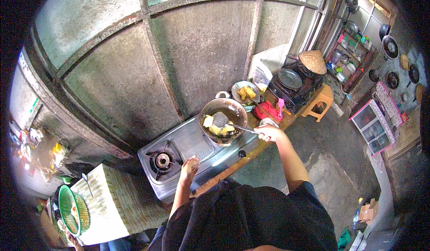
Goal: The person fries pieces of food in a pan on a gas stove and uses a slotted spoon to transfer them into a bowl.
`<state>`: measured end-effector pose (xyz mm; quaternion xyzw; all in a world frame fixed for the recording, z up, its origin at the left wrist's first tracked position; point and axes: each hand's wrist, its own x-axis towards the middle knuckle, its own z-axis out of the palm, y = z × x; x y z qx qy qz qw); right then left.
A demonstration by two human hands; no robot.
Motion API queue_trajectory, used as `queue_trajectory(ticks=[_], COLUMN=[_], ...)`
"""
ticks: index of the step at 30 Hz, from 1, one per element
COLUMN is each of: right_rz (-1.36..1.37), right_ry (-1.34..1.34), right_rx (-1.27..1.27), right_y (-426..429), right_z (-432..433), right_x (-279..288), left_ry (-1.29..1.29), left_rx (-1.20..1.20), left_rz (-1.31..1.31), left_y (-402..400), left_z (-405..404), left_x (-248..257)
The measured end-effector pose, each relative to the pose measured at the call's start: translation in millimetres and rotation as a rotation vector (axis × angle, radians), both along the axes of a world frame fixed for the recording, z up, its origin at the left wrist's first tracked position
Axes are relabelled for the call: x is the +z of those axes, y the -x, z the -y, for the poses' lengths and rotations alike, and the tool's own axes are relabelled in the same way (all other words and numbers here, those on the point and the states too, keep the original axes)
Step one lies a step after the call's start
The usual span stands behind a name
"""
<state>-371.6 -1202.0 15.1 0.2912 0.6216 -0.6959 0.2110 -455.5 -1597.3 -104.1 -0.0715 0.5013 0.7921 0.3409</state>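
Note:
My right hand (268, 132) grips the metal handle of a cooking spatula (247, 128). The spatula's broad head rests in a deep wok-like pan (244, 111) on the right burner of the gas stove. Several pale yellow pieces of food (208, 121) lie in the dark oil around the spatula head. Over the stove's front left part, near the bare left burner (163, 160), my left hand (190, 166) hangs with nothing in it and its fingers apart. Behind the pan, a metal bowl (237, 89) holds golden fried pieces (247, 92).
Right of the pan lie a red cloth or bag (267, 110) and a pink spoon-like utensil (280, 107). Further along stand a second stove with a frying pan (290, 78) and an orange stool (320, 100). At left, a table (107, 214) bears a green basket (80, 204); another person's hand (72, 241) touches it.

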Motion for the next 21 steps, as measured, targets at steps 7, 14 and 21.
queue_trajectory(ticks=[7, 14, 21], right_rz=[0.002, -0.127, -0.248], right_ry=[0.063, -0.014, -0.427], right_rx=[-0.183, -0.230, -0.159], right_y=[-4.8, -7.1, -2.6], right_z=[-4.0, -19.0, -11.0], right_x=[-1.0, -18.5, -21.7], left_ry=[-0.010, 0.054, -0.005], left_rx=[-0.023, -0.125, -0.042], left_rz=[-0.010, -0.218, 0.019], left_y=[3.0, 6.1, -1.2], left_z=[5.5, 1.1, 2.3], left_x=[-31.0, -37.2, -8.1])
